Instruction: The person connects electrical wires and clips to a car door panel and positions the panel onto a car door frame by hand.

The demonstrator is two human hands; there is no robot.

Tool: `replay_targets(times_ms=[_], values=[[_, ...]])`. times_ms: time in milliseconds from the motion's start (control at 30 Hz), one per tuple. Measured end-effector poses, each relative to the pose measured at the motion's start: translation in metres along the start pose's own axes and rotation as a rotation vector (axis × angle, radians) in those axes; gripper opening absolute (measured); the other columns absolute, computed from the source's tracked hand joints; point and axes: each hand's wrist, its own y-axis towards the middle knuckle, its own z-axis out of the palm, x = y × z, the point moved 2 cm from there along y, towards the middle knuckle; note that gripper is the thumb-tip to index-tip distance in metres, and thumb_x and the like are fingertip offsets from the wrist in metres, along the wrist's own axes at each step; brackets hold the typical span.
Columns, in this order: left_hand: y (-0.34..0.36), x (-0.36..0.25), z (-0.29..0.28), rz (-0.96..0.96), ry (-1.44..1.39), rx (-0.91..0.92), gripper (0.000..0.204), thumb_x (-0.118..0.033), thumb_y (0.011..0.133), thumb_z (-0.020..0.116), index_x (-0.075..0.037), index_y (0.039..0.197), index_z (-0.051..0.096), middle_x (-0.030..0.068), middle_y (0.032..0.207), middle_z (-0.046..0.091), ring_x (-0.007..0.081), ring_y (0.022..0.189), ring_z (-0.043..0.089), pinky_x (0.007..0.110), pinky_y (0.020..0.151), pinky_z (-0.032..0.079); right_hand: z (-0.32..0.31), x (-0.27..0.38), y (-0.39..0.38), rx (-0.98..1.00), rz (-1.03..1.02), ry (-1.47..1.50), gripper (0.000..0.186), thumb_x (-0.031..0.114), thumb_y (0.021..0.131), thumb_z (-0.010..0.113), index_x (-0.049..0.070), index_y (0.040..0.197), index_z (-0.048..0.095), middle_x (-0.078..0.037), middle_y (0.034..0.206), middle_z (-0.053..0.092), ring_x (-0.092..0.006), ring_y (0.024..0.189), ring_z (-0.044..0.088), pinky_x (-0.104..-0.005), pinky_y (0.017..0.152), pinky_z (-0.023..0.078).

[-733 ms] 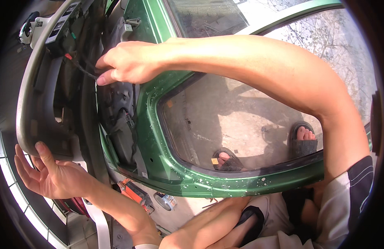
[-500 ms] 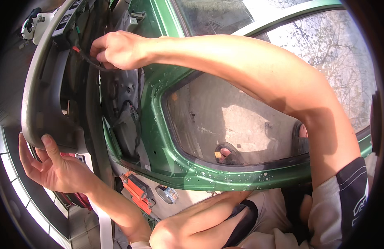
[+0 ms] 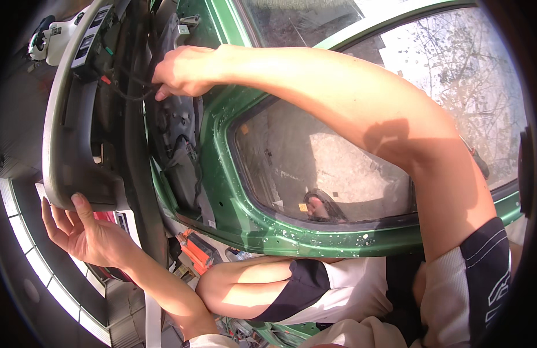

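My left hand (image 3: 94, 235) supports the lower end of a dark door trim panel (image 3: 65, 145), thumb on its near side and fingers around the edge. The panel stands tilted away from a green car door (image 3: 262, 229). Higher up, my right hand (image 3: 186, 71) reaches across, fingers pinched on a thin dark wiring harness (image 3: 135, 97). The wires run from behind the window switch unit (image 3: 91, 46) at the panel's upper part, where a small red connector (image 3: 105, 79) shows. My right fingertips are partly hidden.
Behind the wires, the door's inner metal carries a grey liner (image 3: 184, 168) and loose cables. An orange tool case (image 3: 194, 252) lies on the floor by my knee (image 3: 213, 284). A white scooter (image 3: 57, 40) stands far left. The door's window frame spans the right.
My right hand has moved right, away from the panel, and more wire shows between them. The panel and my left hand have shifted slightly right in view. My knee has moved up and left.
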Motion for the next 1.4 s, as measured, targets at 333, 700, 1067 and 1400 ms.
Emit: replay_targets(times_ms=[333, 700, 1067, 1400], values=[[-0.003, 0.002, 0.004, -0.025, -0.089, 0.055, 0.046, 0.004, 0.091, 0.073, 0.001, 0.133, 0.054, 0.0160, 0.117, 0.063, 0.0208, 0.105, 0.066, 0.031, 0.097, 0.056, 0.042, 0.009, 0.068, -0.315, 0.425, 0.893, 0.037, 0.017, 0.102, 0.056, -0.009, 0.127, 0.059, -0.021, 0.097, 0.072, -0.0284, 0.072, 0.075, -0.0380, 0.058, 0.060], [-0.008, 0.002, 0.002, -0.008, -0.065, 0.059, 0.048, 0.007, 0.090, 0.073, 0.002, 0.134, 0.053, 0.0163, 0.118, 0.063, 0.0216, 0.104, 0.067, 0.029, 0.095, 0.058, 0.068, -0.035, 0.125, -0.958, 0.415, 1.223, 0.029, 0.021, 0.100, 0.058, -0.004, 0.096, 0.070, -0.015, 0.082, 0.071, -0.0274, 0.073, 0.070, -0.0430, 0.067, 0.061], [-0.019, 0.000, 0.014, -0.011, -0.031, 0.041, 0.056, 0.008, 0.085, 0.075, 0.001, 0.136, 0.052, 0.0185, 0.123, 0.062, 0.0256, 0.108, 0.065, 0.033, 0.092, 0.058, 0.013, -0.062, 0.175, 0.560, 0.194, -0.159, 0.048, 0.049, 0.101, 0.054, 0.006, 0.113, 0.071, -0.015, 0.119, 0.070, -0.0320, 0.108, 0.065, -0.0435, 0.096, 0.051], [-0.020, -0.001, 0.017, 0.018, -0.108, 0.088, 0.054, 0.007, 0.086, 0.076, 0.002, 0.134, 0.052, 0.0181, 0.123, 0.062, 0.0209, 0.105, 0.066, 0.027, 0.084, 0.060, 0.011, -0.029, 0.141, 0.725, -0.190, -0.561, 0.034, 0.034, 0.098, 0.066, 0.003, 0.110, 0.074, -0.008, 0.103, 0.075, -0.0247, 0.092, 0.073, -0.0424, 0.082, 0.059]])
